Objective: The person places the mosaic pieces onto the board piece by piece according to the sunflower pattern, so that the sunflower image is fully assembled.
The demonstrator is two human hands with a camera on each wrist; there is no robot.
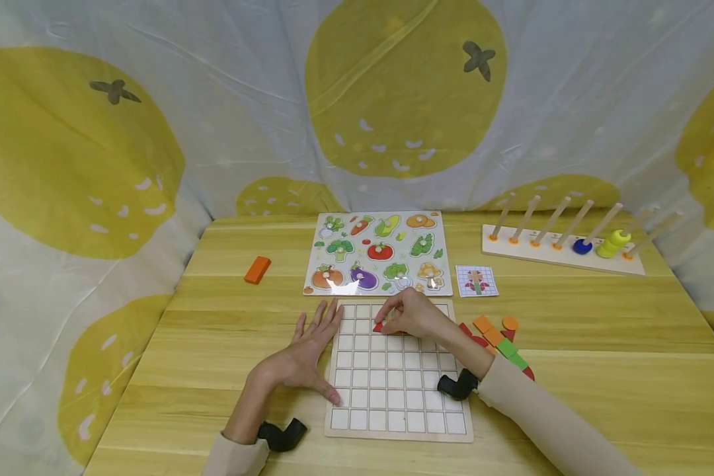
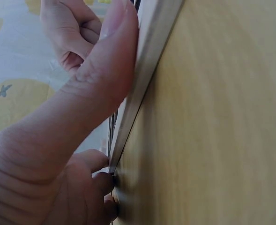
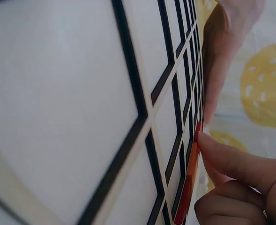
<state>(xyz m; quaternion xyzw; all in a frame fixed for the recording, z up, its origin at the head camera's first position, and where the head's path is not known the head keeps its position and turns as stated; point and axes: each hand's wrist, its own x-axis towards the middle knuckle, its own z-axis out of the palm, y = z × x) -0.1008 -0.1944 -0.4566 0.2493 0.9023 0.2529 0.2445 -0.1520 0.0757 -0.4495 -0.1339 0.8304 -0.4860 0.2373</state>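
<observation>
Broad table [image 1: 202,370], left hand [image 1: 305,357] outspread along edge of grid board [image 1: 396,420], red piece [image 1: 377,328] in right hand's [image 1: 413,313] pinch

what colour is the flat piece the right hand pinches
Red; the flat piece in the right hand shows best in the head view.

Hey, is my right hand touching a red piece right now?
Touching. The right wrist view shows it: the right hand has its thumb tip against a red piece, with no gap between them.
</observation>
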